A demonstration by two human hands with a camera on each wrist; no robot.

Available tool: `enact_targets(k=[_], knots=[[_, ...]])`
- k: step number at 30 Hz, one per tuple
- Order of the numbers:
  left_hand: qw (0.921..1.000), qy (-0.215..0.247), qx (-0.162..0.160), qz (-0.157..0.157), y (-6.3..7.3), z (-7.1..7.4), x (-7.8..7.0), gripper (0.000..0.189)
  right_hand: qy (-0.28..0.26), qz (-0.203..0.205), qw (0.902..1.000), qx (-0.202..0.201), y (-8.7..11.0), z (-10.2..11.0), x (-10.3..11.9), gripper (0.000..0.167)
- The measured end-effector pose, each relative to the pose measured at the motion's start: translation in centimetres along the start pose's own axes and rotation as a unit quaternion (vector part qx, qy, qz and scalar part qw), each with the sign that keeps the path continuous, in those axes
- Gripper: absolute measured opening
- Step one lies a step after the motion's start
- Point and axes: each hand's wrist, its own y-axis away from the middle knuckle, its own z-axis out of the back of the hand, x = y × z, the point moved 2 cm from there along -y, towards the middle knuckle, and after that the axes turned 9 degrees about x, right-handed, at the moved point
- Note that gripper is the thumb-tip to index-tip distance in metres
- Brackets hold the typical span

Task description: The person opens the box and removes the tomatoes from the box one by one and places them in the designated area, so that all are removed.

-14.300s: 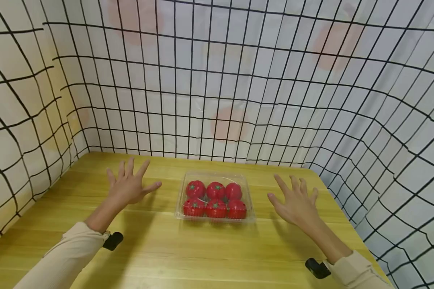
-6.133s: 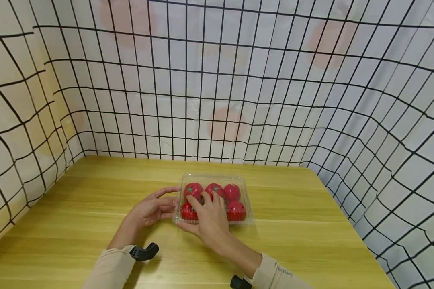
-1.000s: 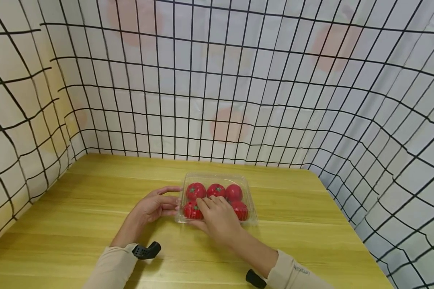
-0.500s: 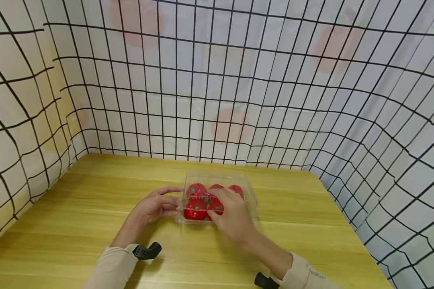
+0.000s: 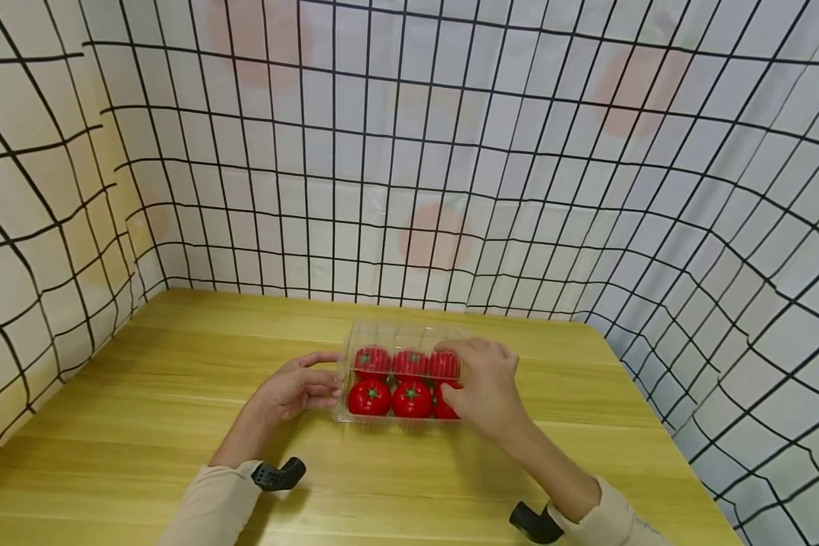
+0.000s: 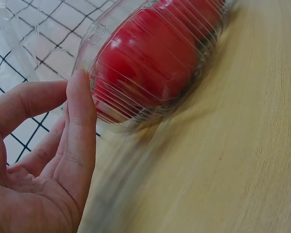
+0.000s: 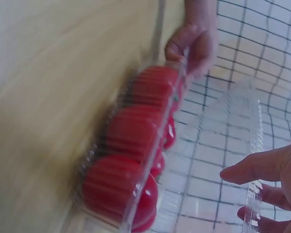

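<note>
Lid of clear plastic clamshell box might snap down if my right hand slips: thin, springy plastic, held only by its edge at box's right end. Lifting harder than left hand steadies could drag or tip box on table, jostling red tomatoes inside. Left hand pinches box's left end; right hand arches over right end, forearm slanting from box's near right.

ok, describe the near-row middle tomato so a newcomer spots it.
On the yellow table sits a clear box with its lid raised. It holds two rows of tomatoes. Target is the near row's middle tomato: the only one there flanked on both sides.
</note>
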Motion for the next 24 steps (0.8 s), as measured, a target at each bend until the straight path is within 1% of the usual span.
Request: enact_targets(k=[3,11,13,16,20,24], knots=[[1.0000,0.001,-0.002,0.001,0.0,-0.1,-0.1,0.053,-0.018,-0.007,0.9998,0.000,0.0,0.6,-0.8,0.053],[0.9998,-0.016,-0.010,0.008,-0.1,-0.2,-0.2,0.057,-0.067,-0.013,0.9974,-0.025,-0.2,1.5,-2.7,0.048],[0.9998,-0.017,-0.007,0.007,-0.1,-0.3,-0.3,0.058,-0.090,-0.019,0.9955,-0.025,-0.3,1.8,-3.2,0.048],[0.9999,-0.016,-0.002,0.004,-0.1,-0.4,-0.3,0.061,-0.135,-0.034,0.9901,-0.013,-0.4,2.2,-3.8,0.049],[0.9998,-0.021,-0.002,0.001,0.0,-0.6,-0.5,0.065,-0.199,-0.041,0.9790,0.016,-0.8,3.0,-4.5,0.050],[0.9992,-0.040,-0.007,0.000,0.2,-0.6,-0.6,0.066,-0.232,-0.045,0.9709,0.039,-1.4,3.5,-5.1,0.050]])
